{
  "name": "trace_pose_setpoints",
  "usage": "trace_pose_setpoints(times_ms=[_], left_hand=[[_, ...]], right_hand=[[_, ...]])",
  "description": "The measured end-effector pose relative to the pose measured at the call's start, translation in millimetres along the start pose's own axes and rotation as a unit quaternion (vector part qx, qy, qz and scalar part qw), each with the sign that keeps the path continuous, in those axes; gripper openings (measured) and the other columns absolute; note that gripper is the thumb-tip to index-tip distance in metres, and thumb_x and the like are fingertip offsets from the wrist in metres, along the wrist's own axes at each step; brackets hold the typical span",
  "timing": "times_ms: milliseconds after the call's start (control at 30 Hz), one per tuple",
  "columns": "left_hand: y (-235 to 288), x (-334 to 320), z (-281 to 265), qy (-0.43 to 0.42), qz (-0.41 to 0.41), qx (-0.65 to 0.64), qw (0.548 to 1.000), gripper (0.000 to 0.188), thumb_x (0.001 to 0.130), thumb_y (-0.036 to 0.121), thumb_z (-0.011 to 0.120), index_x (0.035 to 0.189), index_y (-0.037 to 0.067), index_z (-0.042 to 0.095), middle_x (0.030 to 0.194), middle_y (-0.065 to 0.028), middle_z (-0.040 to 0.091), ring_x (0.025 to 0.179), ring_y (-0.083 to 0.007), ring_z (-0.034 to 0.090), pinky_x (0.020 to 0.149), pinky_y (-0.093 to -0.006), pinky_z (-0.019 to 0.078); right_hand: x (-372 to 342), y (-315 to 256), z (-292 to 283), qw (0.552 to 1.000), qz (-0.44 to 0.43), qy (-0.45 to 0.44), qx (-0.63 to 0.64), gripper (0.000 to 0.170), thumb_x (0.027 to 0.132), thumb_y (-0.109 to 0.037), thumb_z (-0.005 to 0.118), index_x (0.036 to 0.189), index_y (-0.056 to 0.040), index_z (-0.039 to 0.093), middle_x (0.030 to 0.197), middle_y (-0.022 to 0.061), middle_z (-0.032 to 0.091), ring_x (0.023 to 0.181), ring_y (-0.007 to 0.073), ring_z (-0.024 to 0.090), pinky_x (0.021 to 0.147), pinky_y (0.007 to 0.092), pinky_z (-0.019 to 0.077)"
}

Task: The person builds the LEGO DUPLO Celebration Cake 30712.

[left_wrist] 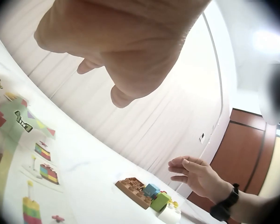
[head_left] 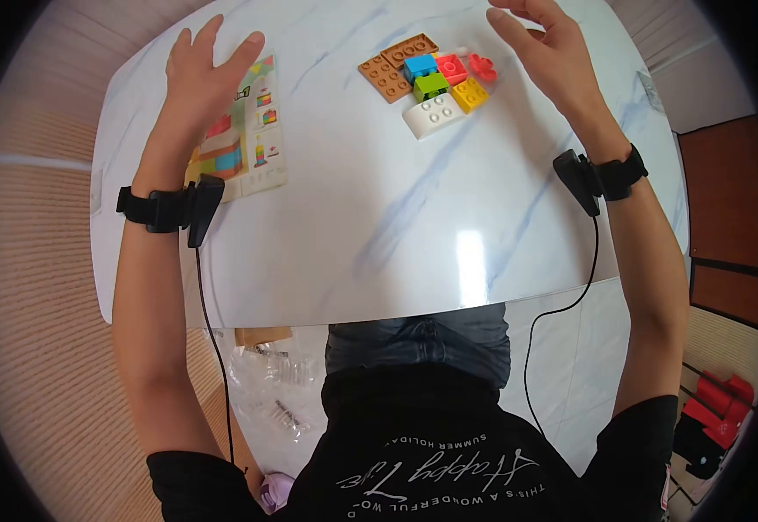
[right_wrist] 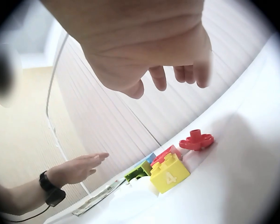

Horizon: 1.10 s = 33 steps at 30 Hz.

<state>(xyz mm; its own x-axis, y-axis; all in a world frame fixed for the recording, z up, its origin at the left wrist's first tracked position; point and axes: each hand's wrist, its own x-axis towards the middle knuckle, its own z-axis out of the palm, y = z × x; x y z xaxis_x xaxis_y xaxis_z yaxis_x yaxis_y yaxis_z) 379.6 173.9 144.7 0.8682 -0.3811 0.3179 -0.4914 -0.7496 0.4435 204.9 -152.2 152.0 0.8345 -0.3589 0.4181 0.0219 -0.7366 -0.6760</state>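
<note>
My left hand (head_left: 201, 83) is raised over the printed instruction sheet (head_left: 261, 161) at the table's left, fingers loosely extended and holding nothing. On the right, my right hand (head_left: 557, 61) hovers beside a cluster of toy bricks, also holding nothing. The cluster has brown studded plates (head_left: 383, 80), a blue brick (head_left: 419, 67), a green brick (head_left: 431, 86), a red brick (head_left: 451, 69), a yellow brick (head_left: 469, 96) and a white brick (head_left: 434, 117). A red flower-shaped piece (right_wrist: 196, 141) lies nearest the right hand. In the right wrist view the yellow brick shows a number 4.
The bricks and sheet lie on a white marbled table (head_left: 335, 252). A cable hangs from each wrist camera. Clear plastic packaging (head_left: 279, 383) lies on the floor below the front edge. A wooden cabinet (head_left: 727, 191) stands off to the right.
</note>
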Motion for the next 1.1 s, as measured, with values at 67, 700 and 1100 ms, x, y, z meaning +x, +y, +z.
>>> trace_pose_setpoints(times_ms=[67, 700, 1100], left_hand=[[0, 9, -1, -0.005, 0.009, -0.037, 0.999, 0.082, 0.090, 0.059, 0.063, 0.151, 0.008, 0.044, 0.160, -0.0308, 0.024, 0.151, -0.0399, 0.021, 0.120, -0.0471, 0.0229], [73, 2, -15, -0.025, -0.069, 0.017, 0.997, 0.071, 0.102, 0.047, 0.050, 0.151, -0.003, 0.036, 0.159, -0.0279, 0.028, 0.151, -0.0379, 0.022, 0.123, -0.0407, 0.0183], [114, -4, -7, 0.000, -0.017, -0.179, 0.984, 0.064, 0.103, 0.039, 0.051, 0.151, -0.003, 0.038, 0.154, -0.0263, 0.038, 0.146, -0.0332, 0.033, 0.118, -0.0364, 0.0261]], right_hand=[[5, 0, 2, 0.999, -0.020, 0.025, 0.034, 0.022, 0.093, -0.024, 0.068, 0.103, -0.0041, 0.071, 0.113, 0.0111, 0.065, 0.106, 0.0225, 0.062, 0.088, 0.0349, 0.0519], [38, -21, 22, 0.975, -0.060, 0.086, 0.198, 0.019, 0.098, -0.016, 0.065, 0.095, 0.0012, 0.073, 0.084, -0.0005, 0.069, 0.077, 0.0056, 0.060, 0.070, 0.0219, 0.0480], [57, -28, 29, 0.925, 0.014, 0.122, 0.358, 0.019, 0.093, -0.018, 0.067, 0.092, -0.0005, 0.073, 0.084, 0.0003, 0.068, 0.082, 0.0061, 0.058, 0.073, 0.0225, 0.0441]])
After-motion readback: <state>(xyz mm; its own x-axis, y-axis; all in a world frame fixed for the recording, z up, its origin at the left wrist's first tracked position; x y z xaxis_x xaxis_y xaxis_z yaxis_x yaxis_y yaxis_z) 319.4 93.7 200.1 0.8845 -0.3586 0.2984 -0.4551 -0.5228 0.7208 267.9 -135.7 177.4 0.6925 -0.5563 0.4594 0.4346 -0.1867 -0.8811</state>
